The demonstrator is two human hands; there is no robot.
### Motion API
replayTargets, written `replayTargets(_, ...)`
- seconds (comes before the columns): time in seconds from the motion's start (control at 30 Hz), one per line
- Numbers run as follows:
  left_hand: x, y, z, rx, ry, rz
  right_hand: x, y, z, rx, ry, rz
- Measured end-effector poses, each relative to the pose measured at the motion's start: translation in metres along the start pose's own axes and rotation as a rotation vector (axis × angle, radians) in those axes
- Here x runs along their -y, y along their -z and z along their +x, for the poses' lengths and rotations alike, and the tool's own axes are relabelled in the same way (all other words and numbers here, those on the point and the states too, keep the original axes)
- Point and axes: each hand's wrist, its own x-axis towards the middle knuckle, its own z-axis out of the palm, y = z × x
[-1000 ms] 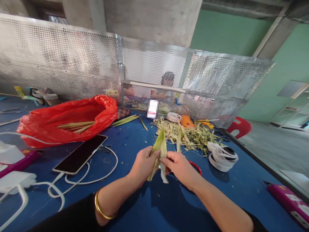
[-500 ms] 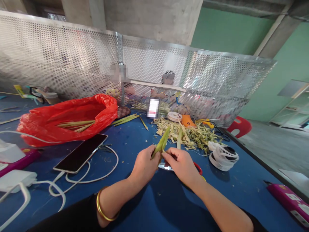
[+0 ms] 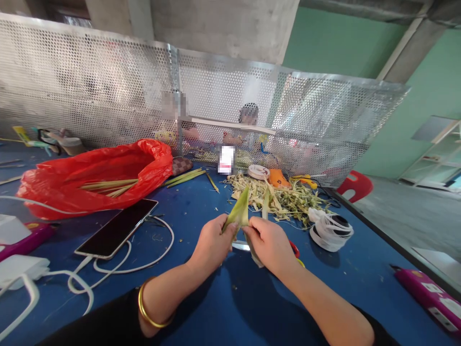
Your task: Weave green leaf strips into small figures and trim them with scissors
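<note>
My left hand is closed around the base of a pale green leaf, whose pointed tip rises away from me. Pinched in my right hand is the leaf's right edge, and the leaf spreads between the two hands. A pale end of it hangs below my right fingers. Under my hands lie scissors, with a silver blade showing and red and yellow handles partly hidden by my right wrist. Just beyond my hands is a heap of dried leaf scraps.
A red plastic bag holding long stalks stands at left, beside a phone on a white cable. White ribbon rolls and a purple power strip are at right. A perforated metal screen closes off the back, with people behind it.
The leaf has opened wider between my hands, and its pale inner side now shows. My right hand has pulled its edge slightly down. The view has shifted a little.
</note>
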Motion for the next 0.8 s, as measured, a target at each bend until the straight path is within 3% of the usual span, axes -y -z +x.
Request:
replayTargets(0.2, -0.002, 0.000, 0.000, 0.021, 0.039, -0.097, -0.005, 0.010, 0.001, 0.005, 0.034, -0.203)
replayTargets(0.5, -0.002, -0.004, 0.001, 0.053, 0.174, -0.344, -0.024, 0.014, 0.011, -0.160, 0.071, -0.614)
replayTargets(0.8, -0.005, -0.005, -0.002, 0.097, 0.253, -0.371, -0.050, 0.024, 0.022, -0.222, -0.001, -0.778)
